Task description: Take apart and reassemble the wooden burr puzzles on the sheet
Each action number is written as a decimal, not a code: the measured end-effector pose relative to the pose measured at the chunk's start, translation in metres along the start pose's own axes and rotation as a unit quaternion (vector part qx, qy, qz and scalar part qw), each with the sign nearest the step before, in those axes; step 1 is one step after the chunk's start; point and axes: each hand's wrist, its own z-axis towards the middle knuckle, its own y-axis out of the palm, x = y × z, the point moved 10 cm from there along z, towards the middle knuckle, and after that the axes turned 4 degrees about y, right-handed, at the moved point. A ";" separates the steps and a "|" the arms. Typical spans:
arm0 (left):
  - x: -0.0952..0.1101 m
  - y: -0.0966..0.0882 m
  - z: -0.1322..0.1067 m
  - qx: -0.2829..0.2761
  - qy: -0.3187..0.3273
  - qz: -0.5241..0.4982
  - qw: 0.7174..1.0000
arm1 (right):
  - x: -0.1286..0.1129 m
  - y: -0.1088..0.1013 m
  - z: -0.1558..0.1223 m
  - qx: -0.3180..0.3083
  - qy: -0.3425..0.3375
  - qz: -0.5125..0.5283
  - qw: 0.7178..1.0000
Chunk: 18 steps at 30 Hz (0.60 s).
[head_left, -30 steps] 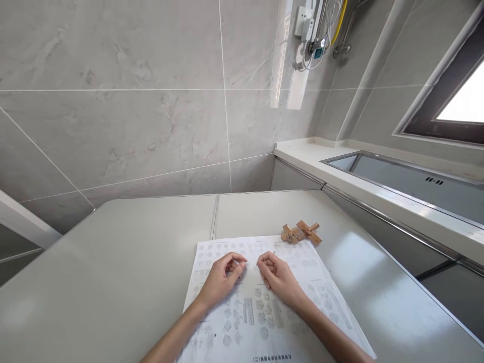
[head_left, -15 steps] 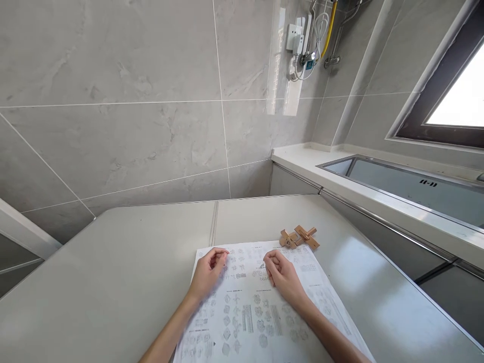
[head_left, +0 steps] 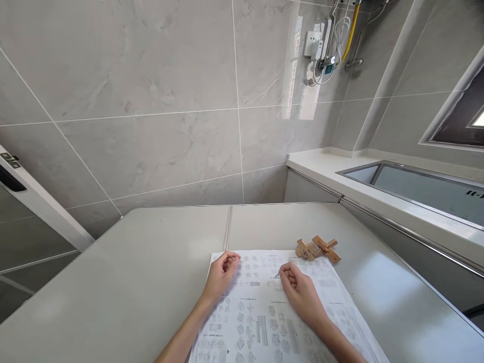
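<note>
A large printed sheet (head_left: 264,307) covered in small line drawings and text lies on the pale tabletop. My left hand (head_left: 224,269) rests at its upper left, fingers curled in toward the thumb and nothing visible in them. On the right part of the sheet lies my right hand (head_left: 298,290), its fingers folded into a loose fist. A small grey mark shows beside its fingertips; I cannot tell whether it is print. Beyond that hand, at the sheet's top right corner, sits an interlocked wooden puzzle (head_left: 318,249) of crossed pieces, apart from both hands.
The light tabletop (head_left: 132,282) has a seam across it and a tiled wall (head_left: 170,151) behind. To the right runs a white counter (head_left: 315,164) with an inset sink (head_left: 423,189). Sockets (head_left: 313,44) and pipes are on the wall. A white frame (head_left: 49,206) stands at left.
The whole view has shifted, so the table, sheet and puzzle appear farther right and slightly lower. Both hands keep nearly the same curled pose on the sheet.
</note>
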 end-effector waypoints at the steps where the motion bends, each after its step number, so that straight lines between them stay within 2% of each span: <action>1: 0.000 0.000 0.000 0.000 0.001 0.000 1.000 | -0.001 0.002 -0.001 -0.007 -0.008 -0.023 1.000; 7: 0.000 0.000 -0.002 0.001 0.003 0.001 1.000 | -0.006 0.010 -0.008 -0.038 -0.052 -0.114 0.991; 12: 0.002 -0.001 -0.004 0.001 0.001 0.006 1.000 | -0.005 0.018 -0.010 -0.073 -0.059 -0.151 0.984; 18: 0.003 -0.001 -0.002 0.001 0.001 0.007 1.000 | -0.005 0.003 -0.005 -0.040 -0.058 -0.170 0.983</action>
